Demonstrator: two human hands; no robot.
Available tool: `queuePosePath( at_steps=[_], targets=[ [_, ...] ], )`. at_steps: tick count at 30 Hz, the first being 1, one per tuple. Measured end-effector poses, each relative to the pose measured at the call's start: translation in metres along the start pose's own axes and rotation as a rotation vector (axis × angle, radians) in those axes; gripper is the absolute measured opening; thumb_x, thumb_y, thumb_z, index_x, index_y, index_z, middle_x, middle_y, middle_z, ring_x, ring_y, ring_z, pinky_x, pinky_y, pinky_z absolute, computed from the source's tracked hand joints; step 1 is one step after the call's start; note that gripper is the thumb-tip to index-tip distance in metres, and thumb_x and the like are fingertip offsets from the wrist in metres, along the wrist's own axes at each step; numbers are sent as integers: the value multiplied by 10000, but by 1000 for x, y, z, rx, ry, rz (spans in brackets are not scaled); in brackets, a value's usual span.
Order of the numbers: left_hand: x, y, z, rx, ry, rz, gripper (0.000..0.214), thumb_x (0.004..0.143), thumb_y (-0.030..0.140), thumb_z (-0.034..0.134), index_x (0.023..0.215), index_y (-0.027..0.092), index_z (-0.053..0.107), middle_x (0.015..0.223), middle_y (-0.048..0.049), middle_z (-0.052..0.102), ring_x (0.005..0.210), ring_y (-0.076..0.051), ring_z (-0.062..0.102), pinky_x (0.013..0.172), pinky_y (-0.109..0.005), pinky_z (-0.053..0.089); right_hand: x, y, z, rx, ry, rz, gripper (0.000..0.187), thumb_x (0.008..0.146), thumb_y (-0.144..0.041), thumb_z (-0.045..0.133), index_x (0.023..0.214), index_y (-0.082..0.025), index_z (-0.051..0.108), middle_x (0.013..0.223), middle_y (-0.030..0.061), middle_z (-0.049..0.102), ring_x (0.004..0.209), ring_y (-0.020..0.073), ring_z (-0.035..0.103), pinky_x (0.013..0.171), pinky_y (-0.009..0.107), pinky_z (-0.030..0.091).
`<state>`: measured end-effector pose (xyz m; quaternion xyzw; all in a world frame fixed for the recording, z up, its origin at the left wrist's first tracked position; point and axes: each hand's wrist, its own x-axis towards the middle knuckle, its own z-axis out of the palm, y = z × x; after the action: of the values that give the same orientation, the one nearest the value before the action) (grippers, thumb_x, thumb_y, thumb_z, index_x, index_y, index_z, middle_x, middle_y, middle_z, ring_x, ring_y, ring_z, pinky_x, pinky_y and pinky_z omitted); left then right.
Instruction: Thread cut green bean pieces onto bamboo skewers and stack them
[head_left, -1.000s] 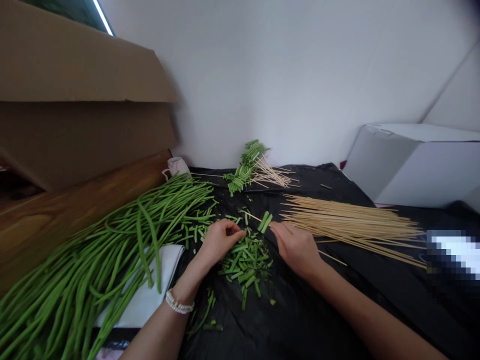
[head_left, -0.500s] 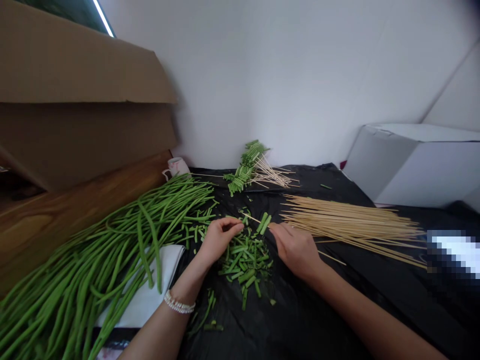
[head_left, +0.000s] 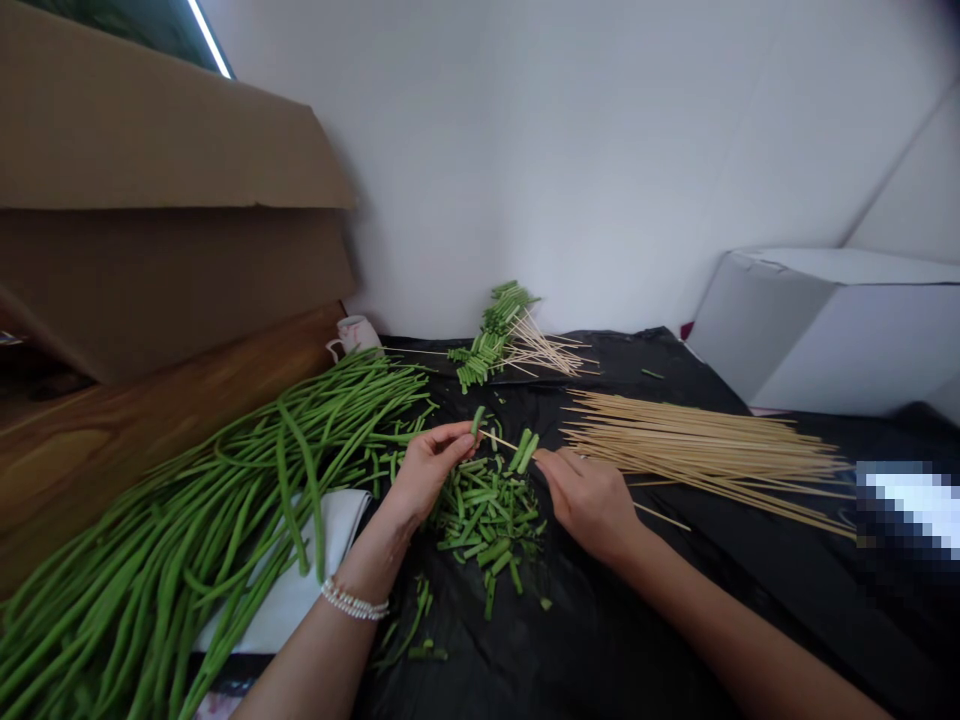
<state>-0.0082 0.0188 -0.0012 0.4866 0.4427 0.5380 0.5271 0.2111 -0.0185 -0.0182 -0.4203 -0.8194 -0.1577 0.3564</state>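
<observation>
My left hand (head_left: 426, 466) pinches a short green bean piece (head_left: 477, 420) and holds it at the tip of a bamboo skewer (head_left: 504, 441). My right hand (head_left: 586, 497) grips that skewer, which carries two bean pieces (head_left: 523, 452) threaded side by side. Both hands hover just above a heap of cut bean pieces (head_left: 487, 515) on black plastic sheeting (head_left: 600, 640). A beaded bracelet (head_left: 354, 603) is on my left wrist.
A big pile of long green beans (head_left: 195, 520) lies at the left, partly over a white cloth (head_left: 300, 590). Loose bamboo skewers (head_left: 705, 450) lie at the right. Finished bean skewers (head_left: 499, 335) and a small cup (head_left: 355, 332) sit by the wall. Cardboard box (head_left: 150, 220) left, white box (head_left: 832, 330) right.
My left hand lifted off the cut-bean heap with one piece and brought it up to the skewer's tip. My right hand and the skewer barely moved.
</observation>
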Motion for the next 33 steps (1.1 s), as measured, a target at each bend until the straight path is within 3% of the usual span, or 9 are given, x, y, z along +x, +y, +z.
queuePosePath(
  at_steps=[13, 21, 33],
  targets=[
    [-1, 2, 1, 65, 47, 40, 298, 597, 290, 824, 849, 161, 734, 753, -20, 682, 668, -106, 579, 669, -226, 461, 0, -1, 1, 0, -24, -5, 251, 929, -142, 403, 1020, -143, 637, 730, 18, 614, 603, 136, 534, 584, 271, 328],
    [-2, 5, 3, -155, -15, -77, 322, 628, 299, 813, 884, 120, 733, 802, -57, 719, 713, -117, 635, 708, -224, 498, 0, -1, 0, 25, -8, 17, 253, 916, -122, 402, 1013, -144, 635, 755, 27, 633, 618, 126, 550, 587, 254, 340],
    [-3, 3, 3, -175, -74, -89, 326, 693, 298, 774, 961, 121, 717, 857, -87, 723, 715, -110, 637, 669, -201, 504, 1, -1, 0, 12, -7, 10, 248, 917, -130, 407, 992, -148, 642, 741, 21, 627, 603, 134, 548, 571, 265, 341]
  ],
)
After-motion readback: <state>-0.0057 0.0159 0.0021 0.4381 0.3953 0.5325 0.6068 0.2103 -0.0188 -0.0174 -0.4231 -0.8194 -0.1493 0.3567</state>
